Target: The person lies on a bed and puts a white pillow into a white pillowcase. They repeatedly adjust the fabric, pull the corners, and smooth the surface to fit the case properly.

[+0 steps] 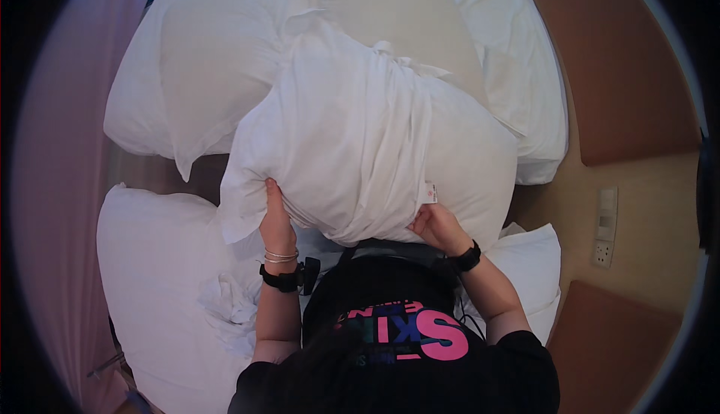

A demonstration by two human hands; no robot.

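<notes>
You are working in fairly dim, soft indoor light, its source hard to tell, with the pillow (330, 121) at the centre among the palest areas and its folds shaded gentle grey. Toward nine o'clock the curtain (64, 189) has a hazy pink-purple cast. Your black shirt (480, 380) at six o'clock swallows detail. The fisheye curves the brown panel (630, 61) at two o'clock, and darkness closes the corners. Your left hand (277, 223) and right hand (442, 228) look reasonably sharp.
</notes>
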